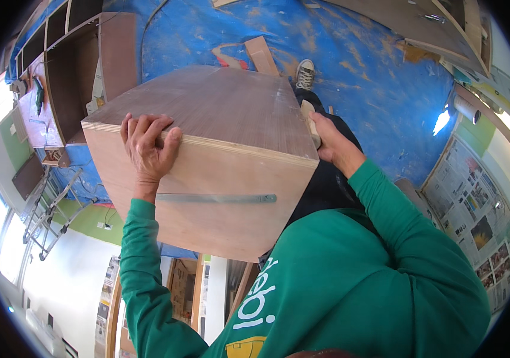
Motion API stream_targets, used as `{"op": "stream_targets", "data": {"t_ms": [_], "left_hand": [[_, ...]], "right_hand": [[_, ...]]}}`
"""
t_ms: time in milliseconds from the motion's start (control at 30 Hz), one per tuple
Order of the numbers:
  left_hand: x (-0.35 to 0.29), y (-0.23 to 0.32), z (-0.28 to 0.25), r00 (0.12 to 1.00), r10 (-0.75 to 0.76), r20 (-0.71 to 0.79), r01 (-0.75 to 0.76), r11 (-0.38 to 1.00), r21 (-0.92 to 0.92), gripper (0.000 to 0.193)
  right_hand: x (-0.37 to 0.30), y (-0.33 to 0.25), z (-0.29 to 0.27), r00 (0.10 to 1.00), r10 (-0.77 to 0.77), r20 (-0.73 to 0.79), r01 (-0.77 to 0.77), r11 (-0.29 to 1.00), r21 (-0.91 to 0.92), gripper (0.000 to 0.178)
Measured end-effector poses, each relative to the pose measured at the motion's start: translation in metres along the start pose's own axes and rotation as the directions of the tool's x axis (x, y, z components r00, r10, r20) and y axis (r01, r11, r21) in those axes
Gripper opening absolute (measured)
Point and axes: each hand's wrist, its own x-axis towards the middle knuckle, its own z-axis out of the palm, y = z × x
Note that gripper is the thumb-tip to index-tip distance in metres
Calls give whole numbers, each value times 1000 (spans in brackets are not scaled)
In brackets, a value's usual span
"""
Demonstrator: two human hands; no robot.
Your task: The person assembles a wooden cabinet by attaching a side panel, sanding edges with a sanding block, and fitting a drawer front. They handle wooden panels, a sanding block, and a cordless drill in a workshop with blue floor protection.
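A large plywood box (207, 107) stands tilted in front of me, its brown top facing up. A metal drawer slide (219, 198) runs across its pale near side. My left hand (147, 146) grips the box's near top edge, fingers bent over the top and thumb along the edge. At the box's right side, my right hand (331, 136) is closed around a pale, flat block (310, 122). The block lies against that side near the top edge. Its underside is hidden, so I cannot tell whether it bears sandpaper.
Dusty blue sheeting (362, 89) covers the floor. A wood offcut (261, 55) lies beyond the box, near my shoe (305, 74). An open cabinet (73, 71) with a green-handled tool (39, 95) stands at left; another wooden unit (410, 24) is at far right. A metal folding frame (52, 215) stands lower left.
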Motion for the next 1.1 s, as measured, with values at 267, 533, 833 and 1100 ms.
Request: {"op": "stream_targets", "data": {"t_ms": [267,533,833,1100], "left_hand": [[0,0,-4,1000,-4,-31,4,1000,-11,25],[5,0,-6,1000,9,-18,-9,1000,-3,24],[-2,0,0,999,-13,-48,11,1000,-26,25],[3,-1,-2,1000,4,-16,-4,1000,-4,26]], "right_hand": [[-72,10,13,997,-73,17,74,990,-123,52],[72,-19,-18,999,42,-31,-46,989,-140,49],[-59,8,9,996,-91,19,93,981,-168,53],[122,-20,-37,1000,10,-15,-13,988,-155,44]]}}
